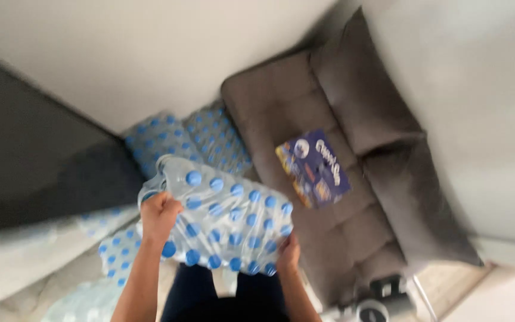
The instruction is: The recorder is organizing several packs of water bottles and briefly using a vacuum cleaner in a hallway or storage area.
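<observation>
A shrink-wrapped pack of water bottles (225,217) with blue caps is lifted in front of me, held with both hands. My left hand (159,216) grips the plastic wrap at the pack's left edge. My right hand (288,253) holds its lower right corner from beneath. The frame is blurred by motion.
More wrapped bottle packs (189,137) lie stacked on the floor against the white wall, and others (111,256) lie below the held pack. A grey sofa (353,179) stands to the right with a dark blue box (314,169) on its seat. A dark panel (31,155) fills the left.
</observation>
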